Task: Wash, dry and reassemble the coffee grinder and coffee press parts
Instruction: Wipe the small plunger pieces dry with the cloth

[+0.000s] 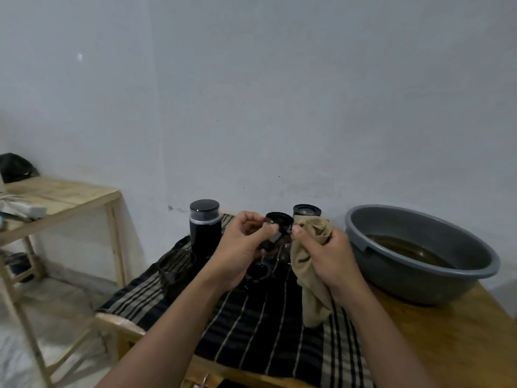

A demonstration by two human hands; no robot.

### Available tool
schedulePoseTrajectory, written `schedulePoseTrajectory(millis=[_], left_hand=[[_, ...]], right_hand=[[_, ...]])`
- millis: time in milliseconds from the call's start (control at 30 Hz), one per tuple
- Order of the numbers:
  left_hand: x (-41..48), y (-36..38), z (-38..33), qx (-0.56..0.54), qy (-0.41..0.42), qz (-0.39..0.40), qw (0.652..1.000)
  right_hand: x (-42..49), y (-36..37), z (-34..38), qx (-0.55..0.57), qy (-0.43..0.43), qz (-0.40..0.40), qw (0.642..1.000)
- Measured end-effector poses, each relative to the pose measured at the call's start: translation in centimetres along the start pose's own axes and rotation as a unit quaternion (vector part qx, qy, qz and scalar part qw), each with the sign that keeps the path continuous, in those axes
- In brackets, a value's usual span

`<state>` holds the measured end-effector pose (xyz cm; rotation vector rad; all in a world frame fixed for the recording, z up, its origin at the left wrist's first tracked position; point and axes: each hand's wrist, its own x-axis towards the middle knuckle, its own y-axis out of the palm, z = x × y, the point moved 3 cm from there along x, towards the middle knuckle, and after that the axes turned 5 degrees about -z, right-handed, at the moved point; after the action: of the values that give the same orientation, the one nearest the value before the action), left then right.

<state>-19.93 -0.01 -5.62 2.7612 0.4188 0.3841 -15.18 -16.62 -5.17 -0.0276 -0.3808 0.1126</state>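
A wooden table (447,345) fills the lower half of the frame, most of it covered by a dark striped cloth (251,331). At right stands a grey basin (391,281) of brownish water. A bare wooden side table (70,197) sits at left.

Just below centre, a person dries a small clear cup (275,231), apparently a coffee press or grinder part. The left hand (240,247) holds it above the striped cloth, its grip pinching the cup's rim and side. The right hand (327,256) grips a bunched tan rag (310,289), thumb up against the cup.

Washing looks finished, judging by the used water. Drying is under way.

The black grinder (204,233) stands capped left of the hands. A black-topped part (306,210) waits behind the rag, and a dark ring (258,273) lies on the striped cloth beneath the hands. Reassembly of these loose pieces appears to be left.

No brand, label or writing can be read.
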Motion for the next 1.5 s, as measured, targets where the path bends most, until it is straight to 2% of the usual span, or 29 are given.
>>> schedulePoseTrajectory(millis=[100, 167, 233, 467, 533, 633, 767, 833, 967, 1133, 1300, 1367, 1433, 1500], left_hand=[[0.3, -1.9, 0.8, 0.133, 0.071, 0.027, 0.988], [0.3, -3.0, 1.5, 0.253, 0.124, 0.031, 0.959], [0.4, -4.3, 2.4, 0.358, 0.154, 0.002, 0.921], [0.6, -6.3, 4.1, 0.55, 0.126, -0.028, 0.825], [0.5, -6.1, 4.0, 0.587, 0.117, -0.002, 0.801], [0.2, -5.6, 4.1, 0.666, 0.112, 0.045, 0.736], [0.0, -5.1, 4.0, 0.697, 0.11, 0.049, 0.707], [0.1, -4.7, 3.9, 0.713, 0.099, 0.045, 0.693], [0.0, -3.7, 3.6, 0.738, 0.063, 0.029, 0.671], [-0.7, -2.3, 4.0, 0.764, 0.064, 0.018, 0.642], [-0.8, -2.3, 4.4, 0.767, 0.06, 0.002, 0.639], [-1.0, -2.2, 4.2, 0.761, 0.06, 0.003, 0.646], [-1.2, -2.0, 3.8, 0.762, 0.067, 0.007, 0.645], [-1.3, -1.8, 3.3, 0.776, 0.063, 0.018, 0.627]], right_hand=[[-0.2, 1.2, -0.9, 0.013, 0.011, 0.049, 0.999], [0.0, 1.3, -1.7, -0.004, 0.02, 0.052, 0.998], [0.1, 1.7, -2.8, -0.048, 0.032, 0.077, 0.995], [0.0, 3.1, -5.1, -0.118, 0.06, 0.138, 0.981], [-0.1, 3.2, -5.4, -0.136, 0.06, 0.149, 0.978], [-0.1, 2.8, -5.6, -0.158, 0.06, 0.137, 0.976], [0.1, 0.3, -4.5, -0.171, 0.053, 0.102, 0.978], [0.3, -2.1, -3.8, -0.223, 0.064, 0.079, 0.97], [-0.1, -8.3, -3.8, -0.351, 0.134, 0.073, 0.924], [-2.0, -14.3, -5.6, -0.508, 0.11, 0.053, 0.853], [-3.7, -14.8, -9.0, -0.551, 0.122, 0.109, 0.818], [-3.9, -14.6, -9.5, -0.583, 0.14, 0.143, 0.788], [-3.9, -14.1, -8.7, -0.623, 0.128, 0.134, 0.76], [-3.3, -12.3, -7.1, -0.627, 0.083, 0.087, 0.77]])
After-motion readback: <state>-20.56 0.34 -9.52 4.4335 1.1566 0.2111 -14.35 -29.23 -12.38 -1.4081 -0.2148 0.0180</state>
